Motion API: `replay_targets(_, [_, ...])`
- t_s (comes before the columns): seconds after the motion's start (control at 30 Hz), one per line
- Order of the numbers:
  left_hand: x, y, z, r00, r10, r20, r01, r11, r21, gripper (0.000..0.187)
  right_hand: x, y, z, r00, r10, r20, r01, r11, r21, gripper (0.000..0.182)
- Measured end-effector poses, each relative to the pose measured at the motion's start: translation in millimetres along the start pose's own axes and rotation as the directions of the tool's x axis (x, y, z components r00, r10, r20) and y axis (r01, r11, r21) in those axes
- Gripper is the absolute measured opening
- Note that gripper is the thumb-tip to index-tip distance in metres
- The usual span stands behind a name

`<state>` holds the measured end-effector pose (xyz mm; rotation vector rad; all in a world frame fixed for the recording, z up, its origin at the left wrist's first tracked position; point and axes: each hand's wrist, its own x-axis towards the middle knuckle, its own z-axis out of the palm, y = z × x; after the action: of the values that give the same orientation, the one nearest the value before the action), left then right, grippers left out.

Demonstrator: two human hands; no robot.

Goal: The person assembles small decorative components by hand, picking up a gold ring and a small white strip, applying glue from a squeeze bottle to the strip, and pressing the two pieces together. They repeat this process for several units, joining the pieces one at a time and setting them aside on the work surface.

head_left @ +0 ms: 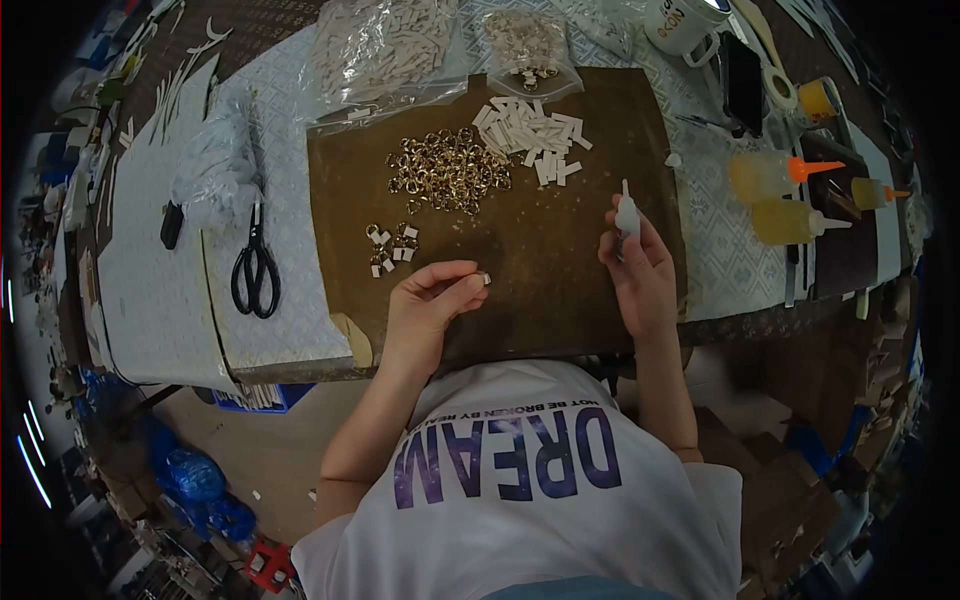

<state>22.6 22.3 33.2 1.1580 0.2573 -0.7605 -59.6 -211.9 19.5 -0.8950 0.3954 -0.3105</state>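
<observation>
My left hand (437,302) pinches a small metal ring piece (485,279) with a white part, too small to make out fully. In my right hand (640,270) is a small white glue bottle (627,218), its narrow nozzle pointing up. Between and beyond the hands, a pile of gold metal rings (448,172) lies on the brown mat (560,310). Behind it to the right are loose white strips (535,135). Just left of my left hand sits a small group of rings with white strips folded on them (390,250).
Black scissors (256,265) and a crumpled clear plastic bag (220,170) lie left. Bags of white strips (385,45) and small pieces (527,45) stand at the back. To the right are yellow bottles (785,222), a phone (741,85) and a mug (685,25).
</observation>
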Motion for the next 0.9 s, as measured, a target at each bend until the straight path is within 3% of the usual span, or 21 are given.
replay_targets(0.17, [1, -1, 0, 1.000, -0.007, -0.011, 0.007, 1.000, 0.024, 0.022, 4, 1, -10, 0.975, -0.223, -0.005, 0.214, 0.944, -0.252, 0.034])
replay_targets(0.27, [2, 0, 1, 1.000, -0.004, -0.025, 0.004, 0.999, 0.033, 0.020, 9, -2, -10, 0.937, -0.333, -0.110, 0.270, 0.885, -0.379, 0.034])
replay_targets(0.37, [3, -1, 1, 0.999, 0.025, -0.031, -0.023, 0.998, 0.062, 0.017, 16, -4, -19, 0.894, -0.436, -0.100, 0.311, 0.767, -0.562, 0.032])
replay_targets(0.47, [4, -1, 3, 0.998, 0.052, -0.023, -0.050, 0.996, 0.076, 0.016, 22, -5, -26, 0.872, -0.488, 0.041, 0.350, 0.563, -0.749, 0.027])
replay_targets(0.77, [10, 0, -1, 0.991, 0.133, -0.035, -0.127, 0.983, 0.136, 0.022, 22, 0, -29, 0.880, -0.475, 0.024, 0.335, 0.583, -0.741, 0.036])
replay_targets(0.87, [14, -1, -2, 0.983, 0.181, -0.042, -0.169, 0.965, 0.200, 0.026, 18, -3, -14, 0.745, -0.667, -0.023, 0.404, 0.478, -0.780, 0.038])
replay_targets(0.9, [14, -1, -1, 0.980, 0.194, -0.045, -0.180, 0.960, 0.214, 0.027, 15, -3, -17, 0.679, -0.733, 0.050, 0.471, 0.382, -0.795, 0.038])
